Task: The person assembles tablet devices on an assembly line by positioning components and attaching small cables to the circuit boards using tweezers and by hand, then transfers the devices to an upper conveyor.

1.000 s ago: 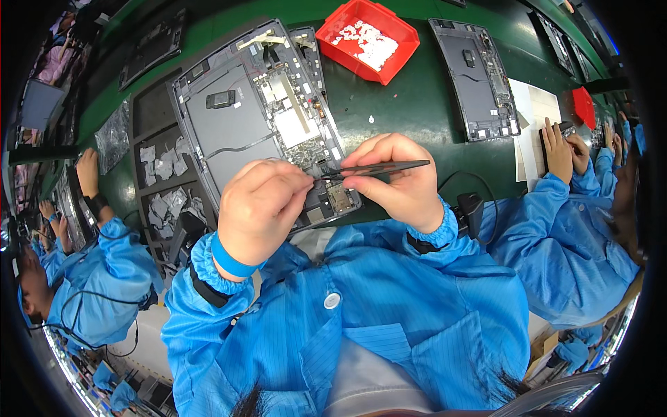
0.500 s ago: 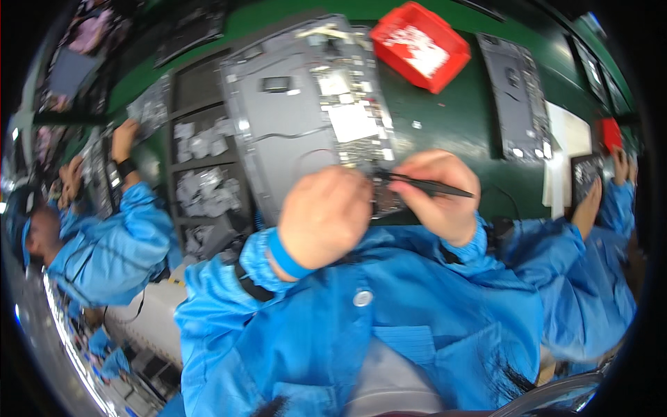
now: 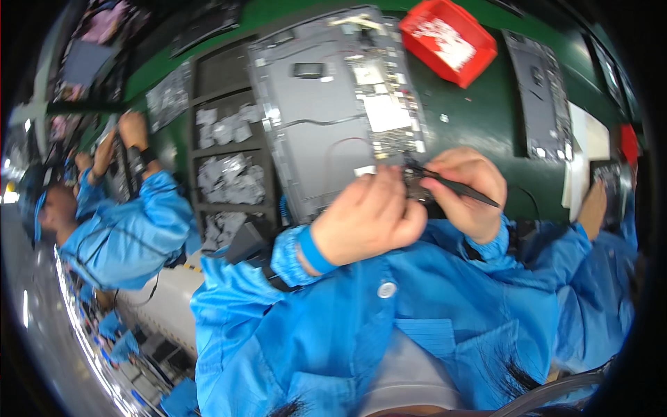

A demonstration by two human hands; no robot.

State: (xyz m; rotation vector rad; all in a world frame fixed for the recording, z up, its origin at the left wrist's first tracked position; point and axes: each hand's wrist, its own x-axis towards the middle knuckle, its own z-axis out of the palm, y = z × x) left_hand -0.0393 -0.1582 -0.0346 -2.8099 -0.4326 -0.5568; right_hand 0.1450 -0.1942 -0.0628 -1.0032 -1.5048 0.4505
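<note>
A grey panel (image 3: 316,108), which looks like a laptop or display chassis, lies on the green table in front of me. A circuit board (image 3: 379,135) with pale labels runs along its right side. My right hand (image 3: 476,187) grips dark tweezers (image 3: 462,190), their tips at the board's near end. Beside them, my left hand (image 3: 368,219) has its fingers bent and pressed together over the near edge of the panel. Whatever those fingers hold is hidden. A blue band (image 3: 316,251) circles my left wrist.
Left of the panel stands a dark divided tray (image 3: 199,156) of silvery-grey pieces (image 3: 233,181). A red bin (image 3: 479,66) with white bits sits at the far right, near another grey panel with a board (image 3: 538,97). People in blue (image 3: 128,236) work on both sides.
The whole scene has shifted right in the picture. My left hand has turned, so its thumb now shows near the tweezers. My right hand keeps its grip on the tweezers.
</note>
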